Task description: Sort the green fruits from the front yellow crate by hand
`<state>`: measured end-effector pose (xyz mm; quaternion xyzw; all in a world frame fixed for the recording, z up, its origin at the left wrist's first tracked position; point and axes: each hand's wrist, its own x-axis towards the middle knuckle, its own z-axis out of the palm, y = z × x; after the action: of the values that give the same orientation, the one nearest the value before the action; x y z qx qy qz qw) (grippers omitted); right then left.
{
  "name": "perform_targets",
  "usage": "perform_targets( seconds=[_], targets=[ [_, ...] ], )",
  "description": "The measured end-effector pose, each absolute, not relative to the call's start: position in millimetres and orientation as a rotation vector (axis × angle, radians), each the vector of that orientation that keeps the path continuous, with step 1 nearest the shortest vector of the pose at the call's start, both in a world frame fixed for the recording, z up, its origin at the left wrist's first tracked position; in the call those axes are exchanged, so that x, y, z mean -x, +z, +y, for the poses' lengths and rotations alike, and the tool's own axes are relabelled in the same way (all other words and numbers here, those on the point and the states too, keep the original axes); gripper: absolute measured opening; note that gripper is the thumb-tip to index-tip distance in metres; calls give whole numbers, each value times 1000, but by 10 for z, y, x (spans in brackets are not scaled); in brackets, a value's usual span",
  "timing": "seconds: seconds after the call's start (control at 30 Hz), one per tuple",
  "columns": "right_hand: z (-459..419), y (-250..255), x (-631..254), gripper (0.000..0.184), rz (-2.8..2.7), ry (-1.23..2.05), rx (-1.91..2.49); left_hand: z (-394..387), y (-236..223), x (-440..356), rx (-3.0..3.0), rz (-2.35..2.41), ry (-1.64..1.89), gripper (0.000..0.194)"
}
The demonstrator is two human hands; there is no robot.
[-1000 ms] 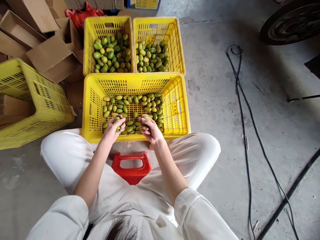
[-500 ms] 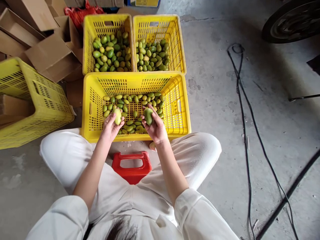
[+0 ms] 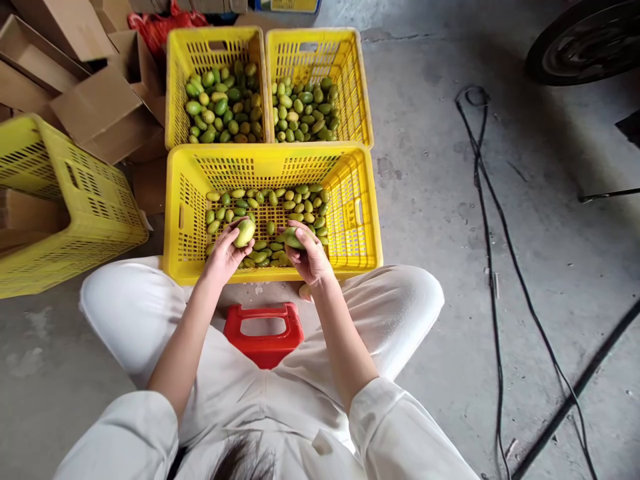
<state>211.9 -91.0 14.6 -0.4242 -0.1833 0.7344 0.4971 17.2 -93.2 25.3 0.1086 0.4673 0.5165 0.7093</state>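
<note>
My left hand [image 3: 223, 258] is closed around a pale yellow-green mango [image 3: 245, 233], its fingers curled about the fruit. In my right hand [image 3: 313, 259] lies a darker green mango [image 3: 291, 238], gripped between thumb and fingers and partly covered by them. Both hands are over the near part of a wide yellow crate [image 3: 175, 267], a short gap apart. Small green and yellowish mangoes [image 3: 303, 193] are spread over the slatted bottom of that crate, some hidden by my hands.
Beyond stand two yellow crates with mangoes, one at left [image 3: 173, 87] and one at right [image 3: 356, 87]. Another yellow crate [image 3: 100, 207] and cardboard boxes [image 3: 100, 110] lie left. A red stool [image 3: 265, 345] is beneath me. Black cables [image 3: 493, 267] and a wheel [image 3: 585, 40] are right.
Both mangoes have been turned in my fingers. The left one has shifted slightly right; the right one now lies more sideways, with fingers over its top.
</note>
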Motion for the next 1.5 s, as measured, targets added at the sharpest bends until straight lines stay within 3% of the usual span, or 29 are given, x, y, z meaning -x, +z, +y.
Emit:
perform_targets(
  seconds=[0.27, 0.4, 0.5, 0.63, 0.8, 0.97, 1.07, 1.27, 1.37, 1.5],
  targets=[
    [-926, 267, -2143, 36, -456, 1697, 1004, -899, 289, -54, -153, 1092, 1425, 23],
    [-905, 213, -2146, 31, -368, 1732, 1013, -895, 401, -22, -96, 1074, 1423, 40],
    [-879, 180, -2152, 28, -272, 1765, 982, -881, 442, -25, -7, 1086, 1361, 39],
    [-877, 144, -2143, 38, -220, 1962, 954, -845, 408, -71, 86, 1247, 1135, 20],
    [-893, 107, -2140, 50, -181, 1977, 970, -843, 388, -109, 82, 1228, 998, 27],
    [-860, 135, -2212, 16, 36, 1851, 913, -858, 499, -24, 32, 1064, 1334, 12],
    [-847, 196, -2232, 12, 75, 1836, 882, -858, 533, 21, -28, 1039, 1387, 7],
    [-862, 230, -2236, 18, 29, 1893, 828, -893, 458, -38, -121, 1044, 1241, 27],
    [-865, 164, -2232, 27, -29, 1953, 803, -905, 414, -100, -98, 1087, 1113, 29],
    [-860, 125, -2219, 22, 14, 1947, 809, -893, 419, -135, -82, 1101, 1055, 31]
  ],
)
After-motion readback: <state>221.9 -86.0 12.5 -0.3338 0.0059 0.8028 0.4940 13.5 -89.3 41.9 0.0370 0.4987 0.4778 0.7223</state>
